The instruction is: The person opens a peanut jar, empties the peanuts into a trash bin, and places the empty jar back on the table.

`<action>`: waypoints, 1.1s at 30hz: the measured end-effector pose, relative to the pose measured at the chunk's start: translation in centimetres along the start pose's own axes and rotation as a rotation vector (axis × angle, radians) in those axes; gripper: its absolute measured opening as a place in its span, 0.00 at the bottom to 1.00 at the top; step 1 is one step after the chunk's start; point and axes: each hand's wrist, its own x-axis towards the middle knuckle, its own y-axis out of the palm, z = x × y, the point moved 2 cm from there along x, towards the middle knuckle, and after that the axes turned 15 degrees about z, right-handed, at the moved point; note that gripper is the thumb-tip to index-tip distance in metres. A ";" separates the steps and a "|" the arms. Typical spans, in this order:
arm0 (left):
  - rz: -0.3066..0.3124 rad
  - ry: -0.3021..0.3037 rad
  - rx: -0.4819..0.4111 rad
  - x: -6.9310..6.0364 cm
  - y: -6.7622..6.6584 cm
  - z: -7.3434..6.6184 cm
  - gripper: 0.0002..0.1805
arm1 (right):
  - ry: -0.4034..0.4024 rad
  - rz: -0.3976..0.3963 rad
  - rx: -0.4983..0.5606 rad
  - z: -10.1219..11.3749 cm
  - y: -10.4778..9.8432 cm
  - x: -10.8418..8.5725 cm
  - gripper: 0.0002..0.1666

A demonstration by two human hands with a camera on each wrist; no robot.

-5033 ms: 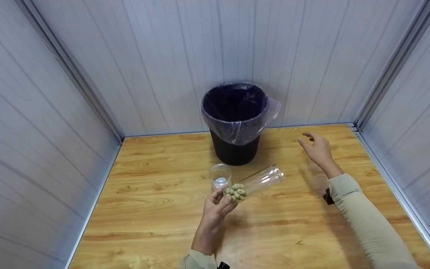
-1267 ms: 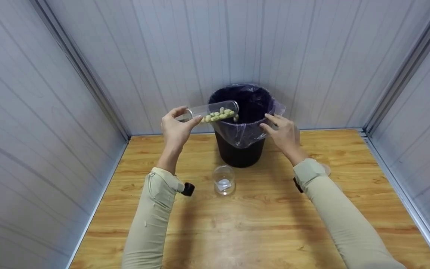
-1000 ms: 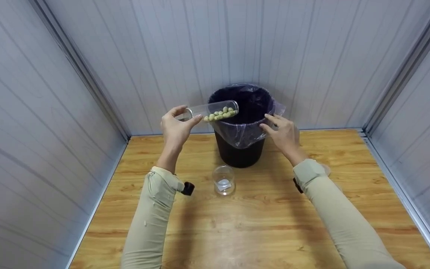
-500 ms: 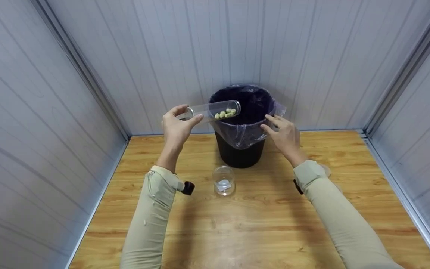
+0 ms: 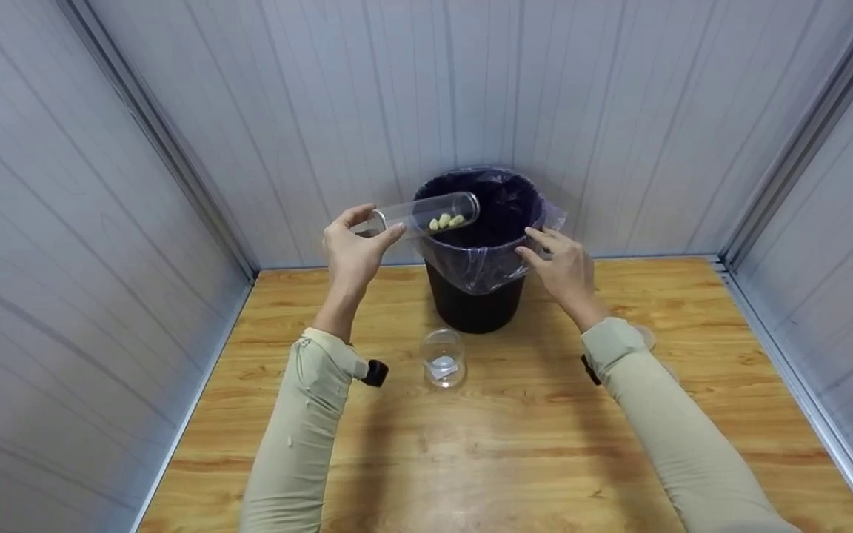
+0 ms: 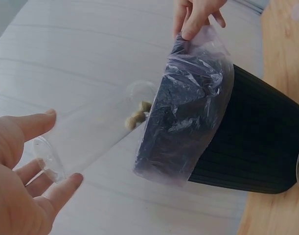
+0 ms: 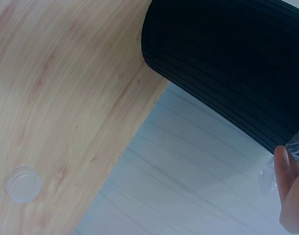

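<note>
My left hand grips a clear cylindrical jar round its base end. The jar lies almost level, its mouth over the opening of a black trash bin. Several pale green, nut-like pieces rest inside near the mouth; the left wrist view shows these pieces close to the bin's rim. A translucent purple bin liner is folded over that rim. On the bin's right side, my right hand pinches the rim and liner between thumb and fingers. The bin's inside is too dark to make out.
A second clear jar stands on the wooden tabletop in front of the bin, something whitish at its bottom. A clear round lid lies to the right, partly behind the right sleeve in the head view. Pale panel walls enclose three sides.
My left hand has carried the jar from the tabletop to the bin and tipped it; its contents have dwindled to a few pieces. My right hand has come from the right to the bin's rim.
</note>
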 end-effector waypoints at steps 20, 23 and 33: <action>0.021 0.038 0.151 0.1 0.6 -0.2 0.30 | -0.009 0.000 0.010 0.0 0.3 -0.1 0.24; -0.011 0.076 0.081 0.1 0.7 -0.5 0.31 | -0.003 -0.002 0.010 0.0 0.3 -0.1 0.23; 0.046 0.119 0.180 0.1 0.9 -1.5 0.31 | 0.027 0.015 0.010 0.2 0.3 0.0 0.24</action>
